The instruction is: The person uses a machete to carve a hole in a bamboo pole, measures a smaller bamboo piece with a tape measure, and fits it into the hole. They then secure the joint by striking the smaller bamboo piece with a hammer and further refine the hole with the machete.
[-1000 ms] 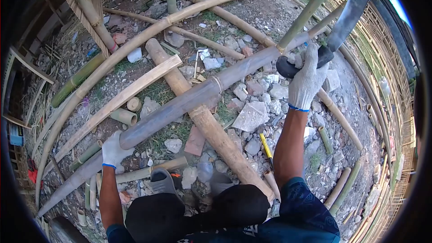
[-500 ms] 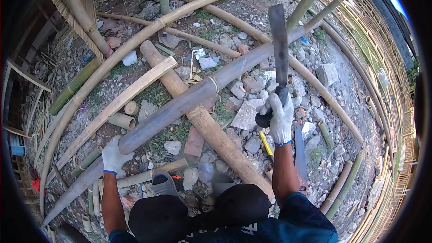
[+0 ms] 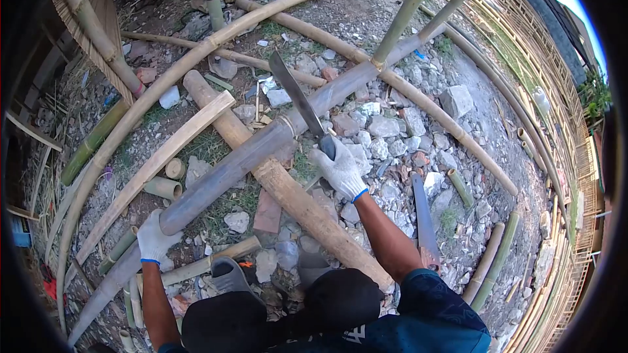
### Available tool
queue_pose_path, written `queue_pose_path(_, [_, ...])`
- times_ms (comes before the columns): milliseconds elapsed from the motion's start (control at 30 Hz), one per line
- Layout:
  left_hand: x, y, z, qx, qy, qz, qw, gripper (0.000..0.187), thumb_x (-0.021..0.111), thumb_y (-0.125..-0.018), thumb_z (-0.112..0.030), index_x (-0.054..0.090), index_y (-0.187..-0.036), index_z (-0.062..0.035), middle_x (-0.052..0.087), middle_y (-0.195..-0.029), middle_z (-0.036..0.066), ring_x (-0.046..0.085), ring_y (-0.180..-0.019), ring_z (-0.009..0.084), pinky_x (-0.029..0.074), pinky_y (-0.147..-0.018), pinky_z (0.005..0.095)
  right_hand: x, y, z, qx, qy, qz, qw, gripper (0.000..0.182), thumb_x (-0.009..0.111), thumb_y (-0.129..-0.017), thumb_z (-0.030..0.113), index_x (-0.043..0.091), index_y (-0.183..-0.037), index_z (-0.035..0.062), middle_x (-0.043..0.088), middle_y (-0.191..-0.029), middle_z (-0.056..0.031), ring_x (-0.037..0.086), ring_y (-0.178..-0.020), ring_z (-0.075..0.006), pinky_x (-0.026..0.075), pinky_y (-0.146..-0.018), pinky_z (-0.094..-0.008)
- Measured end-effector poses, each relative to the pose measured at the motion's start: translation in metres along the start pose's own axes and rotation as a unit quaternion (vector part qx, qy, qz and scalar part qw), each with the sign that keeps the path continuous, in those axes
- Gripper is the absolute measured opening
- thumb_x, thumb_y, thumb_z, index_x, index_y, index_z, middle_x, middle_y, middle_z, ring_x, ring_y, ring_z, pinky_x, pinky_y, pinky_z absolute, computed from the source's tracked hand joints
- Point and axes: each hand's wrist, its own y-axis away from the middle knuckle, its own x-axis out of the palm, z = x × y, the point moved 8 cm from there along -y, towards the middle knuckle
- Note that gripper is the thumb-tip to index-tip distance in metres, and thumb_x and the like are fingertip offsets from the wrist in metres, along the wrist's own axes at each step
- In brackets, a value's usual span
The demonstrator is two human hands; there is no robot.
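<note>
Rubble-strewn ground [image 3: 487, 85] underlies the work area. A grey bamboo pole [image 3: 226, 180] lies diagonally, its long axis running from lower left to upper right, across a pale bamboo length [image 3: 297, 193]. A machete [image 3: 297, 95] crosses in front of the pole, blade nearly crosswise to that axis; contact cannot be confirmed. A hand saw [image 3: 424, 216] lies on the stones, right of the right forearm. The gloved left hand [image 3: 157, 238] is nearer the pole: its grip curls over the lower portion, fingers partly hidden. The gloved right hand [image 3: 340, 170] has its grip wrapped around the machete's handle; the pole lies ahead and left.
</note>
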Motion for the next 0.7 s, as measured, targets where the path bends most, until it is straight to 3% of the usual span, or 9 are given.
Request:
queue_pose_path(167, [0.000,0.000,-0.001,0.000,-0.004,-0.005,1.000,0.087,0.093,-0.061,-0.044,0.061,-0.132,-0.0066,0.074,-0.114,0.020,0.071,-0.108,0.0400,0.056,-0.095,0.0476,-0.006,0.008,0.020,-0.145,-0.104,0.026,0.984,0.062,0.067,-0.103,0.037,0.047,-0.149,0.0001,0.061,-0.132,-0.0176,0.060,-0.120,-0.0287,0.047,-0.104,-0.0417])
queue_pose_path(233, [-0.001,0.000,-0.002,-0.006,-0.004,-0.005,1.000,0.086,0.093,-0.061,-0.044,0.062,-0.132,-0.0070,0.074,-0.114,0.020,0.071,-0.108,0.0400,0.056,-0.095,0.0476,0.021,0.000,-0.023,-0.181,-0.073,-0.003,0.981,0.053,0.066,-0.104,0.033,0.050,-0.146,0.0041,0.061,-0.110,-0.0072,0.059,-0.096,-0.0174,0.050,-0.083,-0.0357])
queue_pose_path(400, [-0.005,0.003,-0.004,-0.010,0.006,0.002,1.000,0.081,0.091,-0.062,-0.045,0.064,-0.129,-0.0086,0.075,-0.111,0.020,0.072,-0.107,0.0391,0.056,-0.094,0.0477,0.031,0.020,-0.029,0.004,-0.090,0.073,0.993,0.058,0.064,-0.105,0.037,0.053,-0.150,0.0013,0.064,-0.105,-0.0067,0.060,-0.090,-0.0152,0.052,-0.080,-0.0333])
queue_pose_path(433, [-0.005,0.002,-0.003,-0.010,0.003,-0.001,1.000,0.081,0.091,-0.062,-0.045,0.064,-0.129,-0.0086,0.075,-0.111,0.020,0.072,-0.107,0.0390,0.057,-0.094,0.0477,0.012,0.015,-0.018,-0.045,-0.077,0.026,0.996,0.055,0.066,-0.104,0.036,0.056,-0.147,0.0028,0.062,-0.093,-0.0004,0.055,-0.076,-0.0095,0.048,-0.066,-0.0296])
queue_pose_path(467, [-0.004,0.001,-0.002,-0.008,-0.002,0.001,1.000,0.081,0.091,-0.062,-0.045,0.064,-0.129,-0.0085,0.075,-0.112,0.020,0.072,-0.107,0.0389,0.057,-0.094,0.0478,-0.016,0.017,0.015,-0.088,-0.085,-0.014,0.992,0.047,0.067,-0.103,0.036,0.061,-0.136,0.0024,0.059,-0.090,0.0014,0.053,-0.074,-0.0084,0.048,-0.066,-0.0303])
queue_pose_path(500, [-0.003,0.001,-0.001,-0.004,-0.004,-0.001,1.000,0.082,0.091,-0.062,-0.045,0.063,-0.129,-0.0088,0.075,-0.112,0.020,0.072,-0.106,0.0388,0.056,-0.093,0.0480,-0.037,0.012,0.025,-0.076,-0.244,-0.008,0.967,0.035,0.068,-0.102,0.034,0.062,-0.120,0.0050,0.056,-0.084,0.0031,0.051,-0.071,-0.0074,0.049,-0.067,-0.0304])
queue_pose_path(600, [-0.003,0.000,-0.005,-0.004,0.003,0.007,1.000,0.082,0.091,-0.062,-0.045,0.063,-0.130,-0.0088,0.075,-0.112,0.020,0.072,-0.107,0.0384,0.056,-0.093,0.0483,-0.127,0.033,0.135,-0.291,-0.508,-0.111,0.803,0.019,0.068,-0.103,0.027,0.058,-0.099,0.0110,0.040,-0.067,0.0067,0.043,-0.061,-0.0088,0.051,-0.077,-0.0342])
queue_pose_path(667, [-0.003,0.001,-0.002,0.008,-0.006,-0.004,1.000,0.082,0.091,-0.063,-0.044,0.063,-0.131,-0.0085,0.075,-0.112,0.020,0.072,-0.106,0.0383,0.056,-0.093,0.0486,-0.163,0.032,0.158,-0.426,-0.562,-0.116,0.699,0.034,0.065,-0.105,0.023,0.047,-0.077,0.0174,0.036,-0.064,0.0067,0.042,-0.063,-0.0107,0.051,-0.091,-0.0402])
queue_pose_path(700, [-0.002,0.000,-0.001,0.009,-0.006,-0.005,1.000,0.082,0.091,-0.063,-0.044,0.062,-0.131,-0.0084,0.075,-0.111,0.020,0.072,-0.106,0.0384,0.056,-0.093,0.0486,-0.162,0.027,0.148,-0.402,-0.560,-0.177,0.703,0.047,0.064,-0.105,0.023,0.035,-0.068,0.0196,0.035,-0.062,0.0062,0.042,-0.065,-0.0120,0.048,-0.097,-0.0427])
